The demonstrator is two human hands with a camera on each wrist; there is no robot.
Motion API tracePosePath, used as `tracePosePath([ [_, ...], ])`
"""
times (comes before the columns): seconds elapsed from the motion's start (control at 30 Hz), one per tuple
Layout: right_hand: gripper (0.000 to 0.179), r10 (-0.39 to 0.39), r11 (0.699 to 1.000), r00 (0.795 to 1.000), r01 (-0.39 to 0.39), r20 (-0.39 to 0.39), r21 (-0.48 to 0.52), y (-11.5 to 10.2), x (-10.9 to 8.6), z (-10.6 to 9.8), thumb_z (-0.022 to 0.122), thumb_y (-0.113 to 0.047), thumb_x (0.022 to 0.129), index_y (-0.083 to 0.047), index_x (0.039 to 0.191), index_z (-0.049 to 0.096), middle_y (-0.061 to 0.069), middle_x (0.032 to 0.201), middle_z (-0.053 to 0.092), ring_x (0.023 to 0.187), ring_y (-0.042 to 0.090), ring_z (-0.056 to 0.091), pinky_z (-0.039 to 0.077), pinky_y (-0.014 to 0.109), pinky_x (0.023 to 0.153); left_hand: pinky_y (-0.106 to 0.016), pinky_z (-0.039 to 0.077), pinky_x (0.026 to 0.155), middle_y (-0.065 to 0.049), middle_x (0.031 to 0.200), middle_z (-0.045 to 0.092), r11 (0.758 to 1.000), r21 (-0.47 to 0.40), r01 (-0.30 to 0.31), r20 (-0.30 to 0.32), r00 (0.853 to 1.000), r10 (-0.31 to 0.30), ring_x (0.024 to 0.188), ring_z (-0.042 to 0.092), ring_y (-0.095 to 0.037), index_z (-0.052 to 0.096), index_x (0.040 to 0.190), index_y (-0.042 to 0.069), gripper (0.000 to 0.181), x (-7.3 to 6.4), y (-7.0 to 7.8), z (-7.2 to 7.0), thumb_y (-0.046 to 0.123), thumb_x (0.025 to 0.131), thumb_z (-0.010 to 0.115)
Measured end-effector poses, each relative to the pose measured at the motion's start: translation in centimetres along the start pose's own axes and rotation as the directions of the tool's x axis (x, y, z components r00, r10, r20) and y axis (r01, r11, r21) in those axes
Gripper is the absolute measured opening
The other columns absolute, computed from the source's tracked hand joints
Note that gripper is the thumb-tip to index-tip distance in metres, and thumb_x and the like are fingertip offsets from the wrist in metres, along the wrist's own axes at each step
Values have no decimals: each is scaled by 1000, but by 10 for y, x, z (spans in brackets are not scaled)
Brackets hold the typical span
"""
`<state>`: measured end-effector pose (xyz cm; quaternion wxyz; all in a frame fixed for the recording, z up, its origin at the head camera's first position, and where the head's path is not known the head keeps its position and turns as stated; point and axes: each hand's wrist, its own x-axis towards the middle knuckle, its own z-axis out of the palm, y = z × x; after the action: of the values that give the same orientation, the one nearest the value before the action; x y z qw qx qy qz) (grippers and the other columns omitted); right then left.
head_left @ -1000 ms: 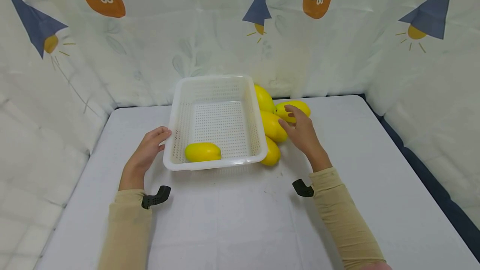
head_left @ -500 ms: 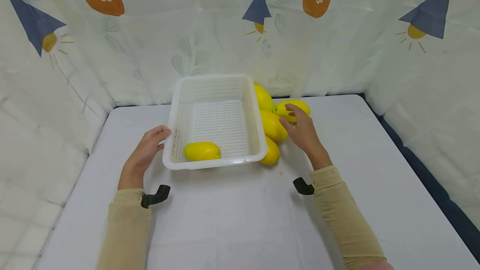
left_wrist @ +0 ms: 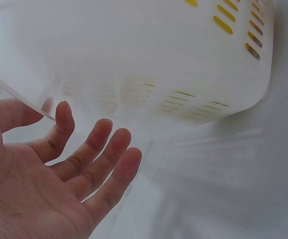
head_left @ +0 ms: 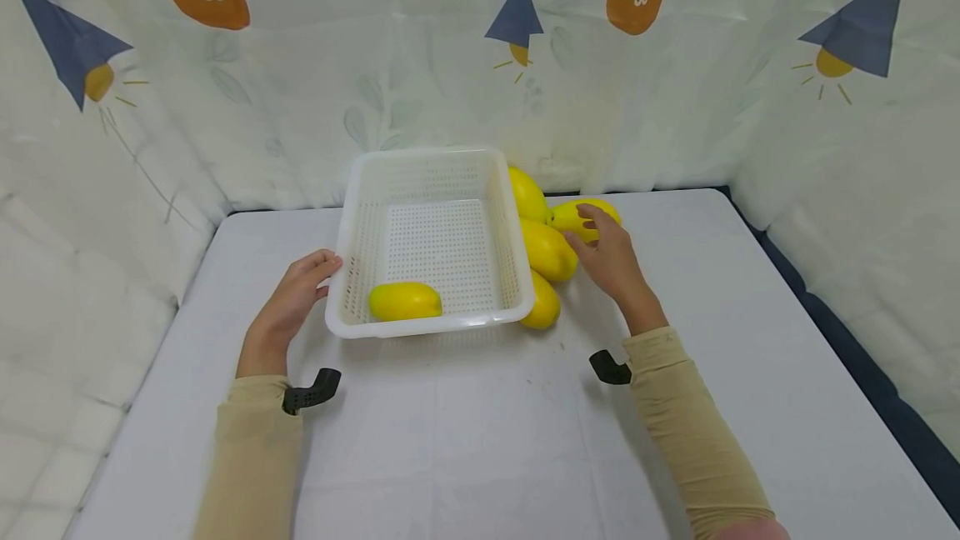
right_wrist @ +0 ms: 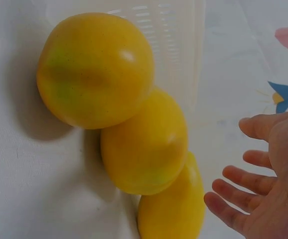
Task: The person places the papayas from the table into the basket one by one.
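A white plastic basket (head_left: 435, 327) with perforated walls stands on the table, one yellow mango (head_left: 405, 302) lying in its near left part. My left hand (head_left: 288, 302) pinches the left rim between thumb and index finger; in the left wrist view its other fingers (left_wrist: 126, 164) are spread below, off the wall. Several more mangoes (head_left: 551, 251) lie along the basket's right side. Over the farthest right mango (head_left: 566, 217) hovers my right hand (head_left: 611, 261), fingers relaxed and bent. The right wrist view shows nothing in that hand and a gap beside the mangoes (right_wrist: 96, 69).
A white cloth covers the table (head_left: 480, 440). Behind it hangs a pale curtain (head_left: 435, 65) printed with lamps and bulbs, close to the basket's far side. Dark fabric (head_left: 840, 340) runs along the right table edge.
My right hand has shifted slightly right and away from the nearer mango. The left hand, the basket and the mangoes stay in place.
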<state>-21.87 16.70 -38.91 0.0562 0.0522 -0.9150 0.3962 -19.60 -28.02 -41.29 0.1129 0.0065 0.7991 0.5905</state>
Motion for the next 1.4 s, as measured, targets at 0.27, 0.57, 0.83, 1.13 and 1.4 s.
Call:
tracePosePath([
  [0.27, 55, 3, 1000, 1000, -3, -3, -10, 3, 1, -1, 56, -32, 98, -8, 144, 39, 12, 146, 46, 130, 31, 47, 45, 47, 103, -46, 31, 109, 4, 121, 49, 1000, 2, 10, -4, 1000, -10, 118, 40, -11, 46, 119, 0, 49, 0, -1, -1, 46, 102, 40],
  [0.57, 56, 1, 1000, 1000, -1, -5, 8, 10, 3, -2, 57, -34, 97, -8, 144, 39, 13, 146, 46, 130, 32, 47, 45, 48, 103, -43, 32, 107, 5, 121, 49, 1000, 9, 19, -12, 1000, -19, 119, 39, -11, 46, 118, 0, 49, 1, -3, -1, 46, 102, 40],
  [0.83, 56, 2, 1000, 1000, -2, -10, 11, 13, 4, -3, 58, -31, 97, -8, 144, 39, 13, 145, 45, 130, 31, 46, 45, 48, 103, -47, 30, 110, 5, 121, 48, 1000, -1, 18, -8, 1000, -18, 121, 38, -13, 46, 118, -1, 50, 1, -3, -1, 46, 101, 41],
  [1.13, 56, 1, 1000, 1000, -1, -22, -13, 15, 7, -6, 59, -26, 96, -7, 144, 38, 15, 146, 44, 130, 34, 45, 45, 49, 102, -48, 30, 110, 5, 122, 48, 1000, 4, 16, -9, 1000, -16, 122, 37, -14, 46, 118, -1, 50, 1, -2, -1, 46, 102, 40],
  [1.4, 56, -2, 999, 1000, 1, -30, -48, 18, 8, -6, 61, -23, 95, -6, 144, 39, 16, 146, 43, 130, 35, 45, 44, 48, 102, -43, 32, 107, 3, 125, 48, 1000, 15, 16, -10, 1000, -16, 121, 38, -13, 46, 121, -2, 52, 1, -2, -1, 47, 101, 40],
])
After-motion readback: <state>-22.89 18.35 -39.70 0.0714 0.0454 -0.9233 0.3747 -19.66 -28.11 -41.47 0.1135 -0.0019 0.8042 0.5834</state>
